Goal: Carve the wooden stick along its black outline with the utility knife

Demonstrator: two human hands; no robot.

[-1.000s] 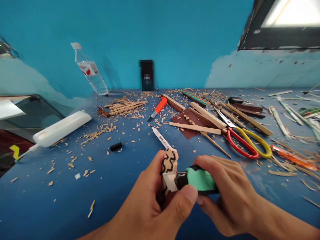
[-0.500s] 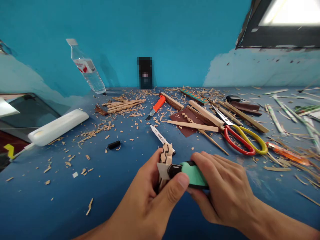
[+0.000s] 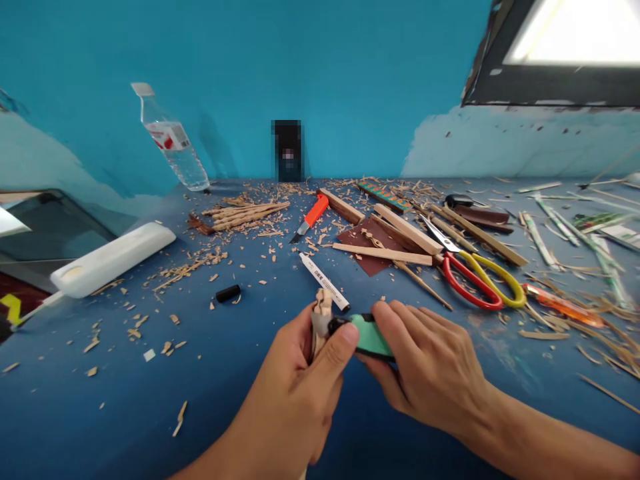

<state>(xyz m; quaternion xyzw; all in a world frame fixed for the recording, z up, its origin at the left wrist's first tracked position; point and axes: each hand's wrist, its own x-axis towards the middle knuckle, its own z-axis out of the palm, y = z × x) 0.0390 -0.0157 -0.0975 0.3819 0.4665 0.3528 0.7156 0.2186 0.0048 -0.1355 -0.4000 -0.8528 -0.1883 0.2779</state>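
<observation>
Left hand point(image 3: 295, 387) grips a pale wavy-edged wooden piece point(image 3: 320, 320), seen edge-on. Right hand point(image 3: 430, 370), just beside it, holds a green-and-black knife point(image 3: 367, 335) against the wood.

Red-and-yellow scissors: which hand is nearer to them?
Right. The right hand, holding a green knife, lies just below-left of the scissors; the left hand sits further left.
</observation>
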